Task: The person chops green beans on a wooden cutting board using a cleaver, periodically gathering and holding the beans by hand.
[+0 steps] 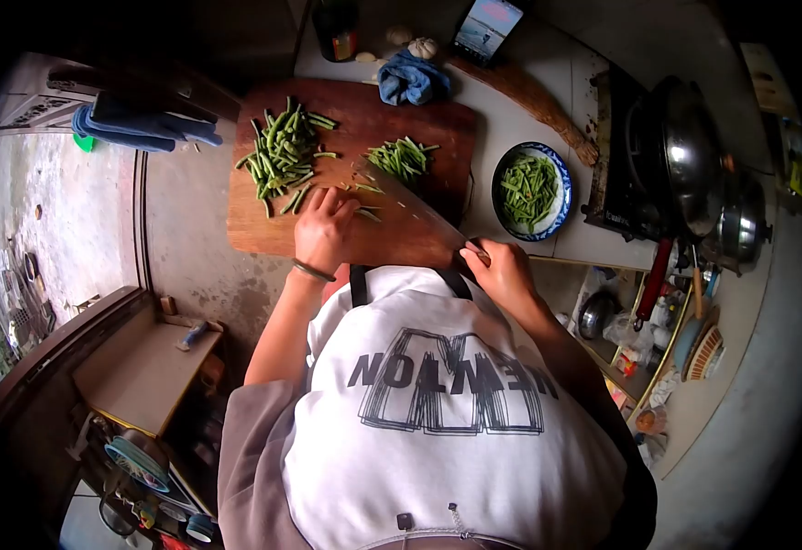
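My right hand (504, 275) grips the handle of a kitchen knife (417, 209), its broad blade slanting up and left over the wooden cutting board (259, 234). My left hand (321, 231) rests on the board with fingers curled down, closed on green bean pieces (367, 214) whose ends show beside the fingertips. Beyond it at the upper left lies a heap of longer cut green beans (282, 147). A smaller pile of thinly sliced green beans (401, 159) sits just past the blade. More sliced beans fill a blue-and-white bowl (561, 203) right of the board.
A blue cloth (407, 77) lies at the board's far edge, near garlic (422, 48) and a propped phone (488, 29). A long piece of wood (529, 99) leads toward the gas stove (614, 174), where a wok (690, 151) stands. Shelves (616, 362) are below the counter.
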Available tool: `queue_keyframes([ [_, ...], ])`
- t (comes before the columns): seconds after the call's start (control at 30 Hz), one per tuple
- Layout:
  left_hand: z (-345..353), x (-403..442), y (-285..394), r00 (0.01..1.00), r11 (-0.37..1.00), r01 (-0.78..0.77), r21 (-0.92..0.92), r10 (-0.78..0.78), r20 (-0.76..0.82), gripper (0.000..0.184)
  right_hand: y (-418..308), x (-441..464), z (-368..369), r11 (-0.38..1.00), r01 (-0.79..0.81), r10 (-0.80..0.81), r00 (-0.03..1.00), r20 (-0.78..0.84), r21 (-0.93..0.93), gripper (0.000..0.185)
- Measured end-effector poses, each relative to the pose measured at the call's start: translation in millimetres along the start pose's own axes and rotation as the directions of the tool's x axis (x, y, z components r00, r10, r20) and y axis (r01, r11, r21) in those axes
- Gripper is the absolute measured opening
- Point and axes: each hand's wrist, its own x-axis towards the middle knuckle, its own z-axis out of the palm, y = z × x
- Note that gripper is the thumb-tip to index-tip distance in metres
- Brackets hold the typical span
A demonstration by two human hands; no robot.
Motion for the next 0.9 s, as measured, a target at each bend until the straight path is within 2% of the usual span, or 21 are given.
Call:
queue_keyframes([
  [0.1,13,-7,6,0.989,0.998,0.034,0.048,-0.027,-0.144,0.030,-8,4,-4,0.999,0.035,-0.035,0.999,0.006,0.002,0.031],
  [0.13,19,-12,10,0.969,0.992,0.109,0.068,-0.091,-0.228,0.031,-10,5,-6,0.999,0.052,-0.052,0.999,0.010,0.004,0.031],
  [0.23,23,-31,16,0.958,0.990,0.122,0.068,-0.100,-0.267,0.028,-16,6,-8,0.997,0.070,-0.068,0.996,0.049,-0.040,0.030],
  [0.27,25,-36,18,0.970,0.994,0.106,0.035,-0.095,-0.224,0.029,-17,6,-8,0.996,0.083,-0.080,0.995,0.055,-0.044,0.029],
  [0.37,35,-37,24,0.974,0.999,0.043,0.003,-0.041,-0.221,0.031,-20,6,-10,0.991,0.113,-0.108,0.991,0.075,-0.067,0.026],
  [0.4,35,-38,24,0.985,0.996,0.085,0.028,-0.080,-0.151,0.032,-22,6,-13,0.989,0.121,-0.115,0.990,0.082,-0.083,0.025],
  [0.9,44,-44,15,0.985,0.999,0.035,0.039,-0.027,-0.170,0.030,-23,10,-23,0.962,0.193,-0.167,0.976,0.141,-0.192,0.017],
])
